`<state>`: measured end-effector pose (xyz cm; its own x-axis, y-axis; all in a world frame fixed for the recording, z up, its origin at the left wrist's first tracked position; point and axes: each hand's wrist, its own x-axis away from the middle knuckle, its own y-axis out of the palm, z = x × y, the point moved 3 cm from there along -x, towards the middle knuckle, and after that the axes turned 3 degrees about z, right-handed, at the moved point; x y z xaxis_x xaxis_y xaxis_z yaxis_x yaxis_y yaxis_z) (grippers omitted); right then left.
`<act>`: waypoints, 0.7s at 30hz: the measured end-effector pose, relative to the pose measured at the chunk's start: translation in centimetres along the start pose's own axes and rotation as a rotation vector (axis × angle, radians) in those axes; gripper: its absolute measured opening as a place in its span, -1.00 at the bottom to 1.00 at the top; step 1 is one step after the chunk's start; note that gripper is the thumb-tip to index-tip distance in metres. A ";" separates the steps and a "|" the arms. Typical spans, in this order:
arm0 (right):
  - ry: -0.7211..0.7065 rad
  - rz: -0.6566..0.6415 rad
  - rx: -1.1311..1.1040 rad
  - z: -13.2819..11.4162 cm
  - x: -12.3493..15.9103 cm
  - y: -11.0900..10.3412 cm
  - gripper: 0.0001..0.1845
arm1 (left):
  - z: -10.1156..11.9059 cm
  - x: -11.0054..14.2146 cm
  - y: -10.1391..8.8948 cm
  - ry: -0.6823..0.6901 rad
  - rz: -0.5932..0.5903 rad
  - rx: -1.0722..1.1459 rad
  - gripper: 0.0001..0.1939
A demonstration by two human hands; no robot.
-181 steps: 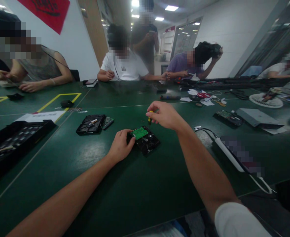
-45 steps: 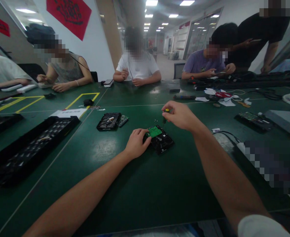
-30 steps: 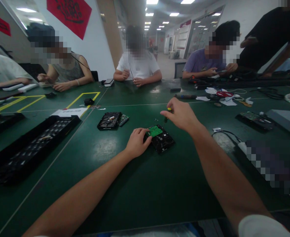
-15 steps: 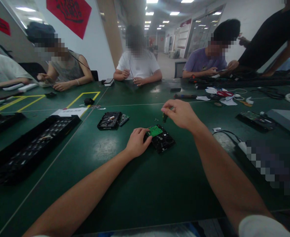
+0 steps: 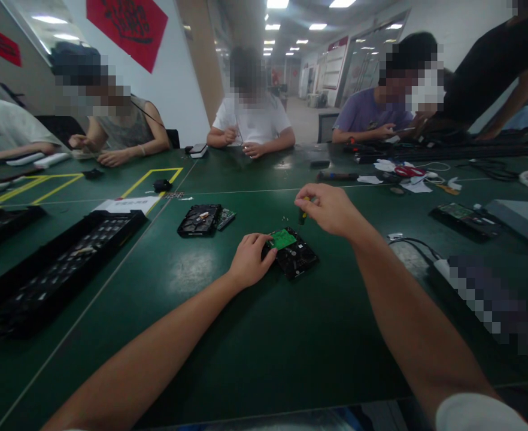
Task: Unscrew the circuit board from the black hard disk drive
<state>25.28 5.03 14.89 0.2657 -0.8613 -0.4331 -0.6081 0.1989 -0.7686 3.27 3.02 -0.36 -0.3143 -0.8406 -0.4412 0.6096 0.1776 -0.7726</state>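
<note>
A black hard drive (image 5: 296, 257) with a green circuit board (image 5: 282, 239) on top lies on the green table (image 5: 255, 335). My left hand (image 5: 250, 258) grips its near left edge, fingers curled against it. My right hand (image 5: 329, 208) hovers over the drive's far corner, fingers pinched round a small yellow-handled screwdriver (image 5: 304, 214) that points down at the board. A few tiny screws (image 5: 284, 218) lie just beyond the drive.
A second black drive (image 5: 199, 219) with a loose board (image 5: 225, 218) lies to the left. Long black trays (image 5: 52, 269) stand at the left. A power strip and cable (image 5: 430, 257) are at the right. Several other people sit around the far side.
My head has turned since six seconds ago, shifting the view. Over the last second my right hand twists the screwdriver in place; the left hand and the drive stay put.
</note>
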 end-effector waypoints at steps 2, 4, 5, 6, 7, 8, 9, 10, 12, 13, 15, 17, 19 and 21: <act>0.015 -0.019 -0.028 -0.1 0.1 0.0 -0.87 | -0.1 0.0 0.0 0.002 -0.001 -0.002 -0.64; 0.038 -0.016 -0.023 -0.1 0.0 0.1 -0.84 | -0.1 0.0 0.1 0.002 0.003 -0.004 -0.64; 0.048 -0.009 -0.005 -0.1 0.0 0.1 -0.82 | -0.1 0.0 0.1 0.002 0.005 -0.003 -0.64; 0.055 -0.004 0.014 -0.1 0.0 0.1 -0.81 | -0.1 0.0 0.1 0.003 0.006 -0.002 -0.65; 0.056 -0.004 0.028 -0.1 0.0 0.1 -0.80 | -0.1 0.0 0.1 0.005 0.007 -0.002 -0.65; 0.051 -0.001 0.035 0.0 -0.1 0.1 -0.81 | -0.1 0.0 0.1 0.007 0.005 -0.002 -0.64; 0.039 0.002 0.034 0.0 -0.1 0.1 -0.81 | -0.1 0.0 0.1 0.008 0.005 -0.002 -0.65; 0.023 0.004 0.029 0.0 -0.1 0.2 -0.81 | -0.1 0.0 0.1 0.008 0.005 -0.002 -0.65; -0.003 0.002 0.020 0.1 -0.1 0.1 -0.80 | -0.1 0.0 0.1 0.005 0.003 -0.001 -0.64; -0.010 -0.005 0.018 0.1 -0.1 0.1 -0.79 | -0.1 0.0 0.1 0.004 0.002 -0.001 -0.64; -0.018 -0.023 0.010 0.0 -0.1 0.1 -0.79 | -0.2 0.0 0.1 0.003 -0.001 -0.005 -0.63; -0.015 -0.030 -0.011 -0.1 0.0 0.0 -0.80 | -0.2 0.0 0.2 0.003 -0.001 -0.008 -0.63; 0.006 -0.024 -0.028 -0.1 0.0 0.0 -0.81 | -0.2 0.0 0.1 0.006 0.002 -0.004 -0.64; 0.045 0.003 -0.033 -0.1 0.0 -0.1 -0.82 | -0.2 0.0 0.1 0.009 0.005 0.000 -0.65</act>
<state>25.29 4.96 15.00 0.2300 -0.8811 -0.4133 -0.6331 0.1871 -0.7511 3.17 3.07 -0.49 -0.3179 -0.8347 -0.4497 0.6113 0.1821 -0.7702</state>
